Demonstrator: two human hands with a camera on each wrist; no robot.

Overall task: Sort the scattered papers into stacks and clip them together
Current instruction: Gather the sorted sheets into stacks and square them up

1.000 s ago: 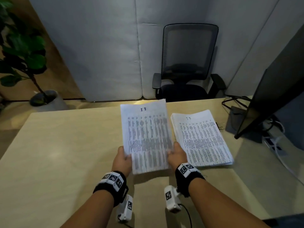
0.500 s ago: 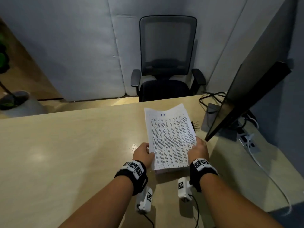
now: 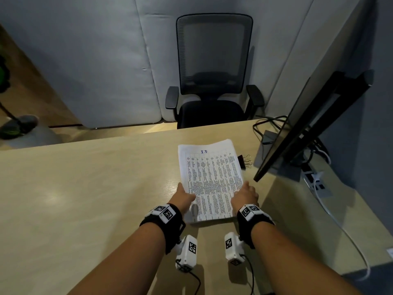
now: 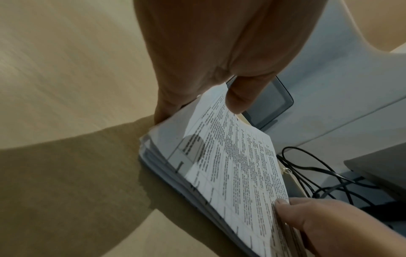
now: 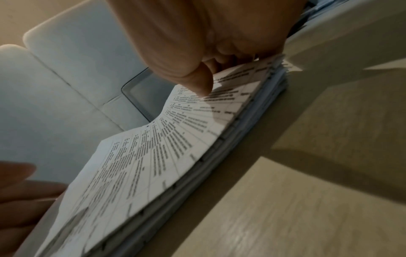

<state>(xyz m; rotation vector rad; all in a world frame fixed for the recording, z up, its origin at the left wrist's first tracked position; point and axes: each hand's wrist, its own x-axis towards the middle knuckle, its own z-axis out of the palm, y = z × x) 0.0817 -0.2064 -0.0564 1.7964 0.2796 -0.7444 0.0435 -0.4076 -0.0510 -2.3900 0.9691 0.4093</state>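
Printed paper stack: thick, floppy, sheets slip; left hand and right hand each pinch a side edge; binder clips beyond grip

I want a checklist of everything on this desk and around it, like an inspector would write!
Surface: light wooden desk, lit patches and shadows.
Job's things: one paper stack lying on the desk, edges uneven; black binder clips beside its far right edge, not on it.
Clutter: nothing seen.
Hands: left hand grips the stack's left edge, right hand grips its right edge, thumbs on top.
Cables: black cables behind the monitor; white cable along the desk's right side from a power strip.
Surroundings: monitor, office chair, grey partition, plant pot.
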